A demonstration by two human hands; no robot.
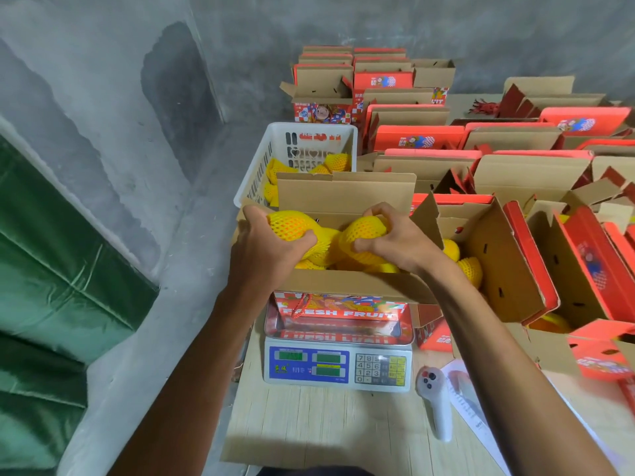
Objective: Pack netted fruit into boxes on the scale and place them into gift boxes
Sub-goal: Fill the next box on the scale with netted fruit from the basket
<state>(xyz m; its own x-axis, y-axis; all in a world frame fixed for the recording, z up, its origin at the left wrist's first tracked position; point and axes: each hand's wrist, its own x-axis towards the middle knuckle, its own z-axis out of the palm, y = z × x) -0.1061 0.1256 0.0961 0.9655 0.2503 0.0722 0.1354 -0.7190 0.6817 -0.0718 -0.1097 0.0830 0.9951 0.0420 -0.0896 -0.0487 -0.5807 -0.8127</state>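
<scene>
An open red gift box (343, 283) marked FRESH FRUIT stands on the digital scale (338, 367). Several fruits in yellow foam netting lie inside it. My left hand (266, 243) grips one netted fruit (292, 223) over the box's left side. My right hand (391, 240) grips another netted fruit (362, 228) over the middle of the box. Behind the box a white plastic basket (271, 156) holds more netted fruit (338, 161).
Many open red gift boxes (508, 255) crowd the table to the right and far back, one beside the scale holding netted fruit (469, 267). A white handheld device (436, 403) and papers (470, 407) lie right of the scale. A grey wall and green sheet stand left.
</scene>
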